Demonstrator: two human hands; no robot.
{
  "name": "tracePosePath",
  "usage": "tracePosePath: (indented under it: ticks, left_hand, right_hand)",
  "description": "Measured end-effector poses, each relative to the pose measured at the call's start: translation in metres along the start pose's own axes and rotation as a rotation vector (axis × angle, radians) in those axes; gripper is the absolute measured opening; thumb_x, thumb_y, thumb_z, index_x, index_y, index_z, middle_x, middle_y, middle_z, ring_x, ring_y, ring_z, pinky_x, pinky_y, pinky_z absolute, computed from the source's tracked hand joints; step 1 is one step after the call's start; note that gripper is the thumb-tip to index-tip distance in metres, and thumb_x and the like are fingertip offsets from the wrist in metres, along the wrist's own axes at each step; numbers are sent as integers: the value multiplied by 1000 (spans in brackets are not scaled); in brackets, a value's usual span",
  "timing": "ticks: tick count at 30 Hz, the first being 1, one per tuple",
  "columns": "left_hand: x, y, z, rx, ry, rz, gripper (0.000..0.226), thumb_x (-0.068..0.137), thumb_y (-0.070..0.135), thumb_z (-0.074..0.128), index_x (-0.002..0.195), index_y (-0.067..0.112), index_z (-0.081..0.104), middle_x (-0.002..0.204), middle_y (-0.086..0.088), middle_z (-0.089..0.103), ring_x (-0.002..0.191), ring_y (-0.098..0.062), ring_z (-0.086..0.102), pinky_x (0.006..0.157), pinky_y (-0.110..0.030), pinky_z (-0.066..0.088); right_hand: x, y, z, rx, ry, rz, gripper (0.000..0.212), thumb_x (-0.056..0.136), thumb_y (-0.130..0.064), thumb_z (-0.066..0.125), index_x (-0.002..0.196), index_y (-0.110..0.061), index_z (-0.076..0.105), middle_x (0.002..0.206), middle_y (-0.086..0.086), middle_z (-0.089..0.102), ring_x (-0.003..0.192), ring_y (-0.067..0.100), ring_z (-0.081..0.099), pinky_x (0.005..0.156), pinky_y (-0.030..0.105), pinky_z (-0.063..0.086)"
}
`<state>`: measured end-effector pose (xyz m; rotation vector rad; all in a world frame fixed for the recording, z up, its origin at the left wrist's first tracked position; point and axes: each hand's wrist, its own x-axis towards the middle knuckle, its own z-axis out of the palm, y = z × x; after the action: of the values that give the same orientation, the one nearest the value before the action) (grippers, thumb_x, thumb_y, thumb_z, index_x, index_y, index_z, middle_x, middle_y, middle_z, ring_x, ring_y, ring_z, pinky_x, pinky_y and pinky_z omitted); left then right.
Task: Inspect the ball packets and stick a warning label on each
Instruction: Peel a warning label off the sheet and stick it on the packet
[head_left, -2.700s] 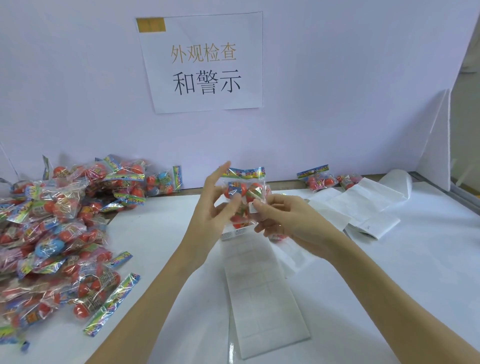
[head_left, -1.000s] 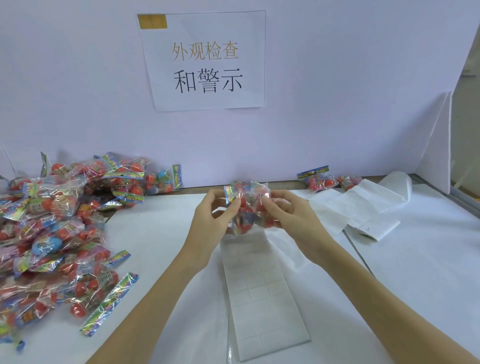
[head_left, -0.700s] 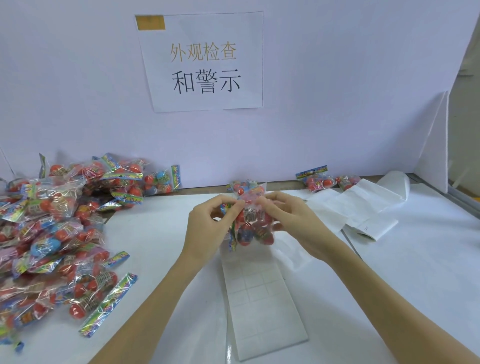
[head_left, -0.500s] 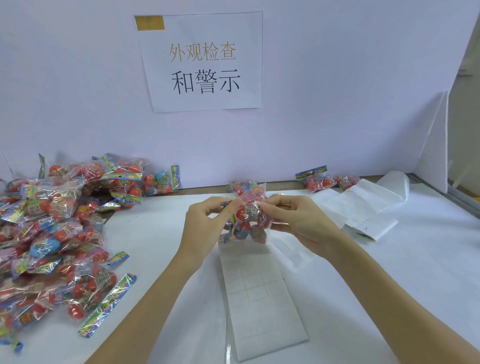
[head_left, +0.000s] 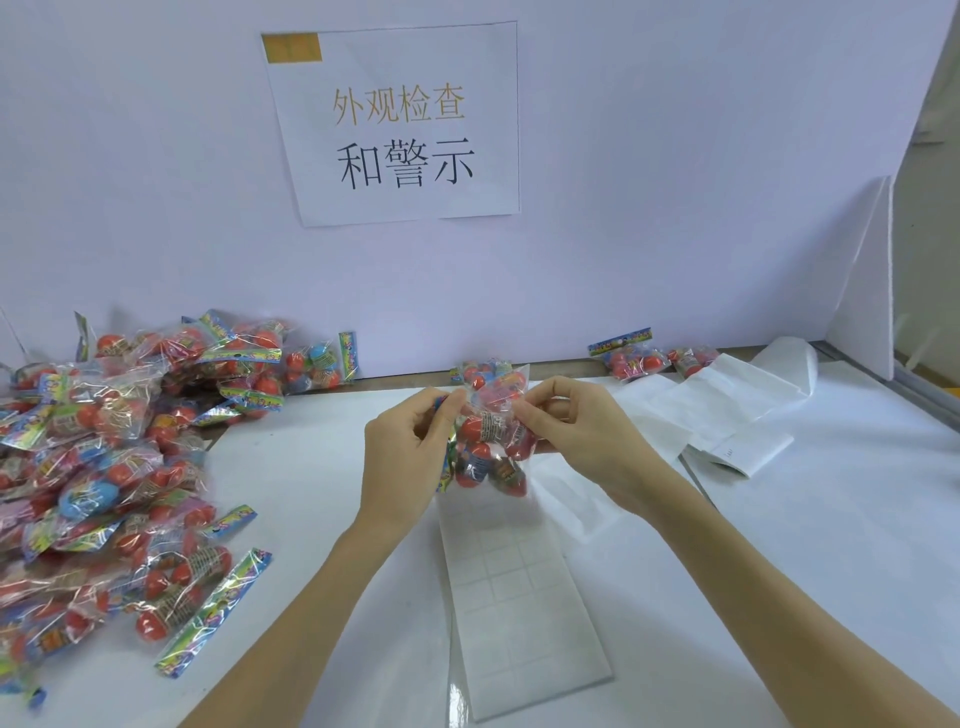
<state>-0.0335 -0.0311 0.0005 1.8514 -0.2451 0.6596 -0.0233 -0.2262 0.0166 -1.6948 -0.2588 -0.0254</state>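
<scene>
Nearest lies the label sheet (head_left: 524, 597) — a long white strip cut into a grid of small rectangles, flat and matte on the glossy white table (head_left: 805, 545). Just above it the left hand (head_left: 405, 457) and right hand (head_left: 582, 436) pinch one ball packet (head_left: 491, 441) between thumbs and curled fingers, each at a side edge, holding it off the table. The film is clear, crinkly and slippery; the balls inside are round, mostly red, and likely to roll. Turning it slowly by the edges would probably keep the face taut enough to check and to take a label on a flat patch. To the left sprawls the heap of packets (head_left: 104, 467) — farther back, a few packets (head_left: 636, 358) by folded backing paper (head_left: 727, 405) and the printed sign (head_left: 400, 124).
</scene>
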Motion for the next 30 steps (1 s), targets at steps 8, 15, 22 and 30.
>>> tracePosePath:
  ticks: [8,15,22,30]
  left_hand:
    - [9,0,-8,-296,9,-307,51,89,59,67,79,9,76,71,-11,70,65,-15,63,62,-26,50]
    - [11,1,-9,-439,-197,-406,16,101,11,65,110,8,78,100,-8,81,83,-15,77,72,-20,58]
    - [12,3,-13,-469,-290,-412,25,106,22,56,122,10,71,113,-13,77,92,-23,75,79,-31,61]
    - [7,4,-5,-364,-279,-334,24,92,34,71,98,13,81,94,-7,78,80,-19,68,74,-28,60]
  right_hand:
    - [-4,-5,-4,213,-166,110,23,101,-20,68,109,1,74,105,17,79,93,30,77,80,30,62]
    - [0,-2,-13,210,-91,98,29,104,-26,61,114,0,69,95,11,74,87,22,71,77,24,58]
    - [0,-3,-16,223,-129,93,22,106,-23,59,121,-10,67,100,7,77,90,21,76,80,31,61]
    - [-4,-5,-8,19,-148,-1,30,88,-38,80,107,-16,72,91,2,78,83,15,72,75,23,55]
